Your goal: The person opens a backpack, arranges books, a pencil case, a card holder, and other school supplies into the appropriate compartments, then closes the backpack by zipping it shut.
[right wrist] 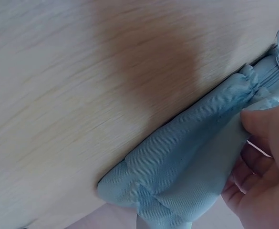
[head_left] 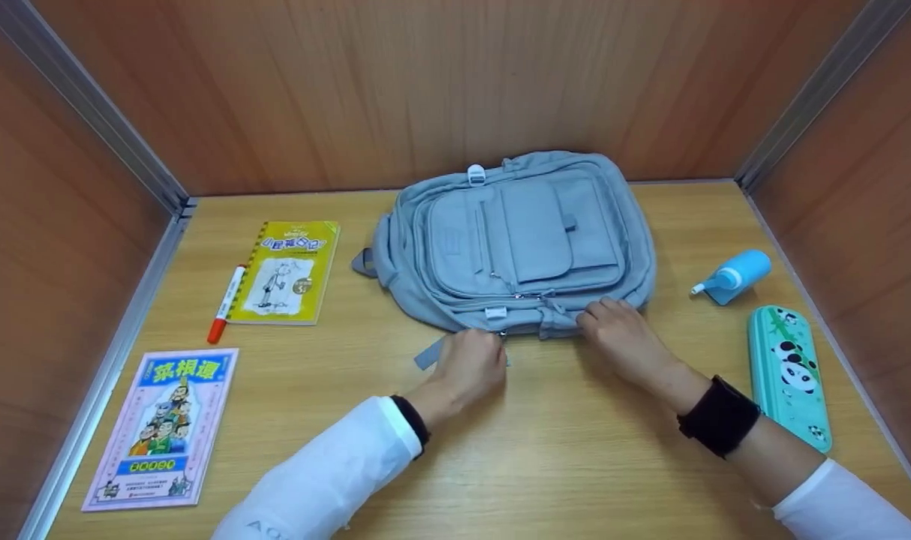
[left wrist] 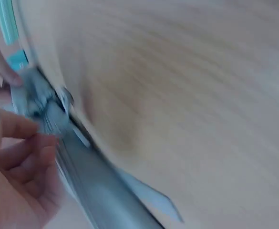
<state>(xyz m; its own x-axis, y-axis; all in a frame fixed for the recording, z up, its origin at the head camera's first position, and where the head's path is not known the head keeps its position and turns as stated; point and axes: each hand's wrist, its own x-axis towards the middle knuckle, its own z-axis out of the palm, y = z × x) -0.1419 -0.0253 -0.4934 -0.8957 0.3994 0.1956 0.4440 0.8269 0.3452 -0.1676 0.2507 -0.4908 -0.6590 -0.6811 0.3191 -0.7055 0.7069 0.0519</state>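
Observation:
A grey backpack [head_left: 463, 255] lies flat on the table, its front pockets facing up. My left hand [head_left: 470, 364] is at its near side, by a metal zipper, with fingers curled in. In the left wrist view that hand's thumb and fingertips [left wrist: 46, 138] meet at the bag's edge beside the zipper; what exactly they pinch, I cannot tell. Farther right, my right hand [head_left: 624, 337] grips the fabric near the bag's lower corner. The right wrist view shows its thumb [right wrist: 256, 121] pressed on the gathered side-pocket cloth [right wrist: 191, 157], with fingers folded beneath.
To the left lie a yellow book [head_left: 287, 274], a red-capped marker [head_left: 226, 304] against it and a pink-bordered book [head_left: 163, 431]. At right are a blue squeeze bottle [head_left: 741, 274] and a green panda pencil case [head_left: 789, 375]. Wooden panels [head_left: 455, 90] enclose the table's back and sides.

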